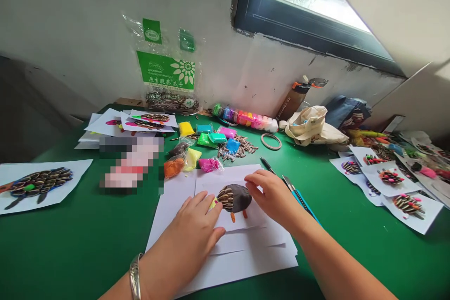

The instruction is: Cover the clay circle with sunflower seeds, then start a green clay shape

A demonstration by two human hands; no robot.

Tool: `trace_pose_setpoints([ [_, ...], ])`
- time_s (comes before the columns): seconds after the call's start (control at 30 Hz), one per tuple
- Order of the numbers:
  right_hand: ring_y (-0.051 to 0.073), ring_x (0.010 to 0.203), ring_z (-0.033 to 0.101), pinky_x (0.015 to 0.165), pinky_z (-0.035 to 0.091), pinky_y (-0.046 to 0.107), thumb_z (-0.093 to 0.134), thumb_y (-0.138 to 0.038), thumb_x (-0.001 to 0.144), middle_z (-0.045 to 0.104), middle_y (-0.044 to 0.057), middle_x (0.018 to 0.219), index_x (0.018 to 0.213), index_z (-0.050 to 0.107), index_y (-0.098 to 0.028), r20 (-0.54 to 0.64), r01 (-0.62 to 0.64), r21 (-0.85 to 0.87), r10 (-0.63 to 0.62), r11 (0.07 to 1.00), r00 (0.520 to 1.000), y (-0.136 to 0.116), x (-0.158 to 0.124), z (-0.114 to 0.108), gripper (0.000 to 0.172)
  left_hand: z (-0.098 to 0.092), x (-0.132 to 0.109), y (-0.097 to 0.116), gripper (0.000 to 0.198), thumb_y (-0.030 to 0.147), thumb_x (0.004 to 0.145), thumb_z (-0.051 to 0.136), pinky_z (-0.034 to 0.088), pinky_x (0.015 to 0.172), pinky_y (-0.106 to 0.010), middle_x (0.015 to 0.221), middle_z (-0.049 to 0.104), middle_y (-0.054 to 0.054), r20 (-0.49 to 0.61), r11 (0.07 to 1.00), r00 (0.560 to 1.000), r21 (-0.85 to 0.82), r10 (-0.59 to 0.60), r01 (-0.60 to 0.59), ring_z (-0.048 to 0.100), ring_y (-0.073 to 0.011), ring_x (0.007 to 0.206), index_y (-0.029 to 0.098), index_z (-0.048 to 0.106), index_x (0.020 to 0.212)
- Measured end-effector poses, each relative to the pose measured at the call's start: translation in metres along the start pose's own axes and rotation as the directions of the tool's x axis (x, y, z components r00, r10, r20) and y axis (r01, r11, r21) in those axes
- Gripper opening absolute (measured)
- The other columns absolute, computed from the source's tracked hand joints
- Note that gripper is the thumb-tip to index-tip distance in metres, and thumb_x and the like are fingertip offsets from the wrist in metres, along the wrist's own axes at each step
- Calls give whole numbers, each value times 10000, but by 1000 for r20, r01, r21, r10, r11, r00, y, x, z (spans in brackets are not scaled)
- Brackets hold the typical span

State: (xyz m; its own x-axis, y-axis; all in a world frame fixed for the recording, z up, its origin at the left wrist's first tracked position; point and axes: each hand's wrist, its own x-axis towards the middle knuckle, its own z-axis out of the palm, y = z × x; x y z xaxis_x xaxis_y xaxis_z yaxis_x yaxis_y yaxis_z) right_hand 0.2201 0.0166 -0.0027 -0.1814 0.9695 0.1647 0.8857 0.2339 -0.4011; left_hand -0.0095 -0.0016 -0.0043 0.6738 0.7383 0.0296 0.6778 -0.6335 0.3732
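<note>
A dark clay bird shape sits on a white paper sheet, with rows of sunflower seeds pressed into its left half and small orange clay legs below. My left hand lies flat on the paper just left of the figure, its fingertips near a bit of yellow clay. My right hand rests on the paper at the figure's right, with curved fingers close to or touching the dark clay. Neither hand holds anything I can see. A metal bangle circles my left wrist.
A green table holds bagged coloured clay, loose seeds, a row of clay packets, finished seed pictures at both sides, and blue-handled tools right of the paper. A pixelated patch hides part of the table.
</note>
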Motion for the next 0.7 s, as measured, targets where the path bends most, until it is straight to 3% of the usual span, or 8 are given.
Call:
trace_pose_setpoints([
  [0.17,162,842,601,728,419,241,477,-156,868,676,52,908,938,703,-193,40,-78,-162,85,984,996,26,43,-5,239,3,1,-7,220,214,861,587,427,991,-485,1162,604,-98,-41,999,999,-8,-33,32,503,-288,1174,205,594,1081],
  [0.37,176,879,597,731,394,237,466,-124,842,677,70,915,937,707,-174,41,-70,-262,83,963,996,50,88,16,263,4,1,-7,236,222,856,577,422,978,-520,1117,617,-98,-54,997,996,28,-64,66,516,-307,1145,205,601,1090],
  [0.7,221,842,558,719,372,291,442,-116,878,622,132,864,854,636,-140,39,-26,-371,43,928,998,45,88,38,197,3,1,-6,209,255,871,555,404,988,-514,1103,612,-97,1,997,997,28,-75,75,492,-305,1153,195,604,1066],
])
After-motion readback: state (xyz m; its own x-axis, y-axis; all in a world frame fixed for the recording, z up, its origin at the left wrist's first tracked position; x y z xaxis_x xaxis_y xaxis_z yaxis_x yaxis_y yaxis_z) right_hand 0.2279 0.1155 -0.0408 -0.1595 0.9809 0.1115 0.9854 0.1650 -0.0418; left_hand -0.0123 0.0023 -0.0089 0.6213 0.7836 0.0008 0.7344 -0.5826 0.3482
